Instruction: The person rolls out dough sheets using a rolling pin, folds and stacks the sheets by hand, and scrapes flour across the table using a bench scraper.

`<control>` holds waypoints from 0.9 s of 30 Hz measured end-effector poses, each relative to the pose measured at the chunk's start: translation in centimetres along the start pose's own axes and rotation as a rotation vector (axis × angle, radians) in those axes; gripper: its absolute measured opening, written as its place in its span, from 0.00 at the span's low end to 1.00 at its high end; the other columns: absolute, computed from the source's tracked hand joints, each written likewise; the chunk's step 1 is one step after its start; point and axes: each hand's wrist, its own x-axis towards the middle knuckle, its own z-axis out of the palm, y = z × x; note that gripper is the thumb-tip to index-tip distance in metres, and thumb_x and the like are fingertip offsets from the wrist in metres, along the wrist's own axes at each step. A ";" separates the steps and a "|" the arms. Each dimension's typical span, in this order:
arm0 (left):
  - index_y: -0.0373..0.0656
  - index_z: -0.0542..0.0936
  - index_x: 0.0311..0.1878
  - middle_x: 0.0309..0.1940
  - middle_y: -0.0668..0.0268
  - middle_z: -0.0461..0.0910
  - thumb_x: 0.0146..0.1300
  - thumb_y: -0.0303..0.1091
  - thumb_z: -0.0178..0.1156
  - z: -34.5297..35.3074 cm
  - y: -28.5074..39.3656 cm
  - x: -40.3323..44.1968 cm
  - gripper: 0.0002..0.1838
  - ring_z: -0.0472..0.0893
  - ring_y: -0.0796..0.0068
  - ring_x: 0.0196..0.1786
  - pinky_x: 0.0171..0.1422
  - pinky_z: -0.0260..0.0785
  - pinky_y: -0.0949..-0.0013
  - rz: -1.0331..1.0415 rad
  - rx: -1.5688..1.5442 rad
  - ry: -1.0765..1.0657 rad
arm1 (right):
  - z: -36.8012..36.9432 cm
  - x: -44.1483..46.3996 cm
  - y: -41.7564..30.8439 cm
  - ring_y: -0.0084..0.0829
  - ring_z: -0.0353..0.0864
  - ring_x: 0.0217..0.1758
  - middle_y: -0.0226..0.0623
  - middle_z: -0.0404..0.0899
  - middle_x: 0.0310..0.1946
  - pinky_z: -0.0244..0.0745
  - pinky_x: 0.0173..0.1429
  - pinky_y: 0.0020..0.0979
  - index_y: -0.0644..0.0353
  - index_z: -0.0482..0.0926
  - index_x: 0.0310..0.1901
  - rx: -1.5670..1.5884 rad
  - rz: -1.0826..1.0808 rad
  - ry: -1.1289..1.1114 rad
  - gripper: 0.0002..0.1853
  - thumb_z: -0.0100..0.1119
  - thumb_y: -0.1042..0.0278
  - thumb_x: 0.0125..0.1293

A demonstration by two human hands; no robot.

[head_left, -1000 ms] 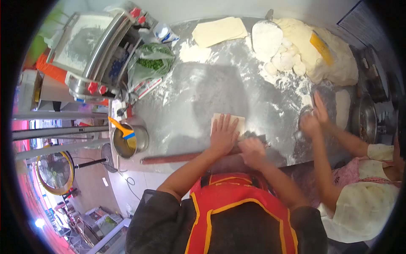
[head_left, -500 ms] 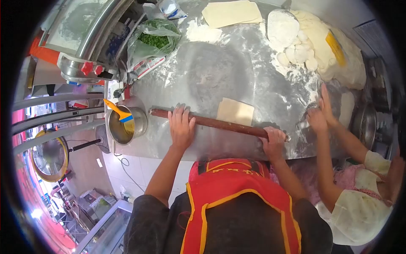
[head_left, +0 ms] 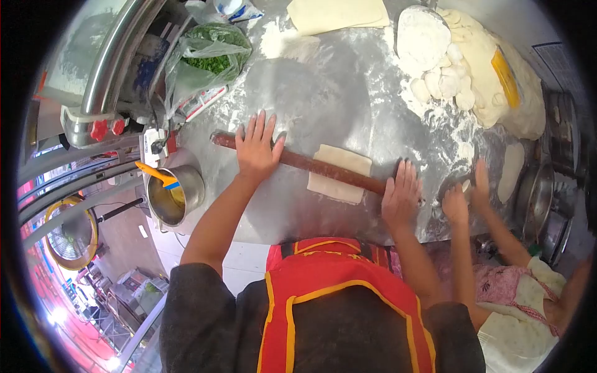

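Note:
A long brown rolling pin [head_left: 329,170] lies at a slant across a rectangular sheet of dough [head_left: 336,189], which shows above and below it. My left hand [head_left: 256,152] rests on the pin near its left end, palm down with the fingers stretched out and spread. Close to the other end, my right hand [head_left: 401,194] lies flat on the pin, fingers extended. Neither hand wraps round the wood. Stacked dough sheets [head_left: 339,15] lie at the far edge of the floured metal table [head_left: 305,93].
To the right, a co-worker's hands [head_left: 463,196] work close to my right hand. A big dough mass [head_left: 491,74] and small dough rounds [head_left: 441,84] lie back right. At left stand a metal pot [head_left: 198,189] with a brush [head_left: 158,174] and a bag of greens [head_left: 214,59].
The rolling pin has moved from below the dough sheet onto it, away from my body. My fingers have straightened, and my palms now lie on the pin. The camera view shifted slightly.

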 end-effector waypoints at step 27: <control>0.33 0.67 0.67 0.72 0.51 0.61 0.63 0.51 0.59 0.1 -0.6 -2.0 0.37 0.58 0.50 0.75 0.79 0.42 0.46 -0.083 -0.142 0.019 | 0.3 2.9 -0.2 0.44 0.58 0.75 0.45 0.58 0.74 0.45 0.76 0.53 0.59 0.58 0.73 -0.048 -0.054 0.027 0.29 0.44 0.58 0.74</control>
